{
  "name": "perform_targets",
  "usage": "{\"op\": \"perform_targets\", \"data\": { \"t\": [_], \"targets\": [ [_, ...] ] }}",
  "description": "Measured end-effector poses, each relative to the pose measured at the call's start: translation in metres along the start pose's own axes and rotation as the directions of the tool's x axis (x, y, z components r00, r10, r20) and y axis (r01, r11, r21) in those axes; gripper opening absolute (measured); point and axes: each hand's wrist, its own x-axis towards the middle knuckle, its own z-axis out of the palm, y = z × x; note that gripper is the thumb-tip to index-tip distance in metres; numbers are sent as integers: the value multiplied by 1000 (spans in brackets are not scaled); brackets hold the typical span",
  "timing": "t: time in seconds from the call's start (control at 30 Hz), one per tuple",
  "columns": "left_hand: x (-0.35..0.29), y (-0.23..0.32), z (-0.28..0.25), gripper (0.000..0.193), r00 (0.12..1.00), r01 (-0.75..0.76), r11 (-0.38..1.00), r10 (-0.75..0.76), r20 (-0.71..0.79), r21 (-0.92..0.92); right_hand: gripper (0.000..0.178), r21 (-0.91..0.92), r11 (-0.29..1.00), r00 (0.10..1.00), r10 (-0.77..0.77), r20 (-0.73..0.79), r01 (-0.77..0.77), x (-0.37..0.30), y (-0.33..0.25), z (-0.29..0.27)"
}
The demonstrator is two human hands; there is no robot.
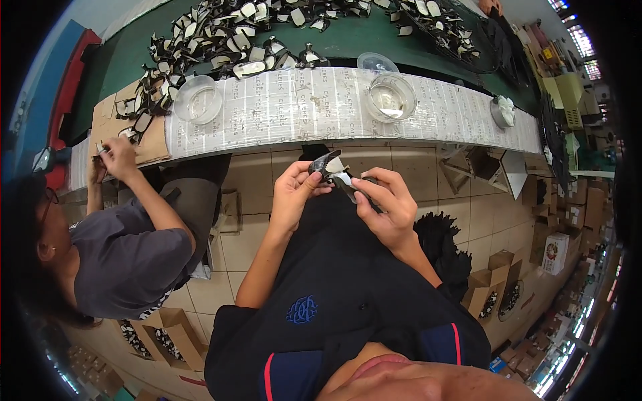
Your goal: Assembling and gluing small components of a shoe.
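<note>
A black shoe upper (pixel 326 162) with pale lining is held up in front of my chest, below the table's near edge. My left hand (pixel 294 190) grips its left side between thumb and fingers. My right hand (pixel 388 207) has its thumb and fingers closed on the dark strap-like part at its right. A small white piece (pixel 343 179) shows between the two hands; I cannot make out whether it is lining or something separate. Many similar black-and-pale uppers (pixel 244 43) lie heaped across the far side of the green-topped table (pixel 348 33).
On the white-covered near strip (pixel 287 107) stand two clear round tubs (pixel 198 100) and a small container with white material (pixel 503 111). At my left, a co-worker (pixel 127 247) handles a piece over brown cardboard (pixel 150 148). Open boxes (pixel 175 337) stand on the tiled floor.
</note>
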Motion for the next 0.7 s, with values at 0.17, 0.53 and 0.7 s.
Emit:
{"op": "perform_targets", "data": {
  "t": [0.17,0.53,0.7],
  "targets": [
    [1,2,2,24,1000,17,1000,-17,12,-3,32,-69,997,998,-36,-48,33,5,9,-2],
    [4,6,9,24,1000,5,998,-7,20,60,30,-104,992,994,-61,94,70,11,24,9],
    [4,5,10,23,1000,-15,999,15,9,51,31,-139,989,994,-28,109,43,13,27,11]
  ]
}}
